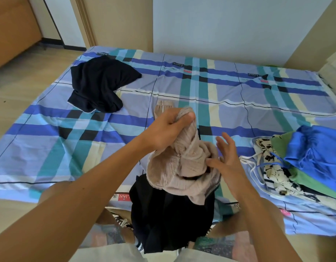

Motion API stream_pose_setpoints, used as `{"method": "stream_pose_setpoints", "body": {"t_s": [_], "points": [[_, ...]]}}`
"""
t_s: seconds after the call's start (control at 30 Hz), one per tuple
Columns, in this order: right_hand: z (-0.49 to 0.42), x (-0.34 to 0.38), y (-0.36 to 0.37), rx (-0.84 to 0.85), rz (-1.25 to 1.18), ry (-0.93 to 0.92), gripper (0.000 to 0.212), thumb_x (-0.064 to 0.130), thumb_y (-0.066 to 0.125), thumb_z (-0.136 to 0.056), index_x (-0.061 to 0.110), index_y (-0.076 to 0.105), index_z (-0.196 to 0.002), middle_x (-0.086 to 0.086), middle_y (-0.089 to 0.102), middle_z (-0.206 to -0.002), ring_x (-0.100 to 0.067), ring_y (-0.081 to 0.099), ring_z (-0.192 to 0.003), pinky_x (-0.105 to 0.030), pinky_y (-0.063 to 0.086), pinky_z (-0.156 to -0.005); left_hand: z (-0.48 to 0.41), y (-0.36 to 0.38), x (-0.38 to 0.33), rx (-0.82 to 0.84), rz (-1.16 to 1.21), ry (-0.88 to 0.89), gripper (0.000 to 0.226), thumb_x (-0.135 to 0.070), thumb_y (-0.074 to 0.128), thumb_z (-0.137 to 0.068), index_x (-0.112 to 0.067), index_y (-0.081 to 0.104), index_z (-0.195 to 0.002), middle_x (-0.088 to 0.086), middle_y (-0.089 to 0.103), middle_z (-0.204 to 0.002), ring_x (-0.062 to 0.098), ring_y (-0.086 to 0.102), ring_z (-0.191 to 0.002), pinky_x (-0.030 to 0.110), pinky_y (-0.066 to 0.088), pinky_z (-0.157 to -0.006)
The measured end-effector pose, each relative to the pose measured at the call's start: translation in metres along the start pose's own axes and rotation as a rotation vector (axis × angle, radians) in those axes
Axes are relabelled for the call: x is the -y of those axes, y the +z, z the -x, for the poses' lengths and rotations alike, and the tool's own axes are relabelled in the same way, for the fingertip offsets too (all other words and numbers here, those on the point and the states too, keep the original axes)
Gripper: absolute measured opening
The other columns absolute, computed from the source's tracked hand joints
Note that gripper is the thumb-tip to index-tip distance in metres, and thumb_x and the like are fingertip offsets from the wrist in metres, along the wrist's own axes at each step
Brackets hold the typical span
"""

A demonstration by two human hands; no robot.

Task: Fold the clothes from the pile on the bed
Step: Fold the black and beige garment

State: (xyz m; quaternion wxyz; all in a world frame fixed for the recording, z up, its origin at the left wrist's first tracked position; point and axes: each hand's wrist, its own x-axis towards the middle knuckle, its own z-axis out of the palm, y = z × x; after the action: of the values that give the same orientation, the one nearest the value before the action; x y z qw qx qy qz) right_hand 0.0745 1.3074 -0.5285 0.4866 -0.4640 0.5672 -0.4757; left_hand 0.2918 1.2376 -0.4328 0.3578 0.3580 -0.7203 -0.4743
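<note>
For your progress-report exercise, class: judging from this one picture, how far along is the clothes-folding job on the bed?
Done: a stack of clothes with a blue garment on top lies at the bed's right side. In hand: the left hand grips a bunched beige knit garment; the right hand, open, touches it. Left: a crumpled black garment on the bed, and another dark garment at the near edge.

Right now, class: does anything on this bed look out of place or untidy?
Yes. A black garment lies crumpled alone at the far left of the bed, away from the stack at the right. The left hand grips a bunched beige knit, not yet folded.
</note>
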Motion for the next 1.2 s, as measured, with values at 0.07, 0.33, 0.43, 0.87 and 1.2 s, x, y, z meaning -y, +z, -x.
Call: {"method": "stream_pose_setpoints", "body": {"t_s": [0.07,0.33,0.43,0.87,1.2], "points": [[0.000,0.004,0.012,0.237,0.207,-0.045,0.109,0.001,0.082,-0.070,0.033,0.020,-0.154,0.035,0.033,-0.146,0.012,0.034,-0.136,-0.016,0.041,-0.102,0.000,0.008,-0.006,0.086,0.016,0.018,0.038,-0.019,0.046,-0.106,-0.012,0.044,-0.068,-0.004,0.043,-0.061,0.007,0.043,-0.058,0.024,0.039,-0.060],[-0.003,0.019,0.023,0.210,0.366,0.061,0.018,0.014,0.071,-0.089,0.031,0.069,-0.088,0.018,0.072,-0.077,0.006,0.066,-0.077,-0.008,0.045,-0.065,-0.001,-0.002,0.016,0.023,0.103,-0.260,0.033,-0.044,0.055,-0.099,-0.014,0.067,-0.092,-0.003,0.068,-0.087,0.009,0.066,-0.083,0.028,0.053,-0.083],[-0.004,0.028,0.008,0.087,0.192,0.118,0.021,0.017,0.066,-0.092,0.026,0.068,-0.111,0.014,0.073,-0.100,0.002,0.066,-0.097,-0.015,0.049,-0.079,0.008,-0.018,0.046,0.132,0.214,-0.375,0.039,-0.059,0.053,-0.094,-0.033,0.063,-0.121,-0.017,0.067,-0.120,0.002,0.061,-0.116,0.037,0.045,-0.108],[-0.017,0.083,-0.027,-0.132,-0.032,0.106,0.033,0.014,0.064,-0.093,0.023,0.058,-0.125,-0.002,0.070,-0.114,-0.020,0.067,-0.108,-0.035,0.053,-0.091,-0.011,0.039,0.067,0.110,-0.147,-0.035,0.044,-0.006,0.074,-0.078,-0.032,0.057,-0.109,-0.011,0.061,-0.108,-0.005,0.055,-0.093,0.012,0.042,-0.090],[-0.047,0.158,-0.060,-0.027,0.583,-0.084,0.049,0.033,0.079,-0.083,0.034,0.053,-0.125,0.021,0.061,-0.103,0.007,0.054,-0.095,-0.014,0.040,-0.072,-0.066,-0.045,0.000,-0.168,-0.095,-0.054,0.029,0.000,0.051,-0.087,-0.017,0.050,-0.064,-0.019,0.047,-0.047,-0.002,0.038,-0.047,0.016,0.034,-0.051]]}}
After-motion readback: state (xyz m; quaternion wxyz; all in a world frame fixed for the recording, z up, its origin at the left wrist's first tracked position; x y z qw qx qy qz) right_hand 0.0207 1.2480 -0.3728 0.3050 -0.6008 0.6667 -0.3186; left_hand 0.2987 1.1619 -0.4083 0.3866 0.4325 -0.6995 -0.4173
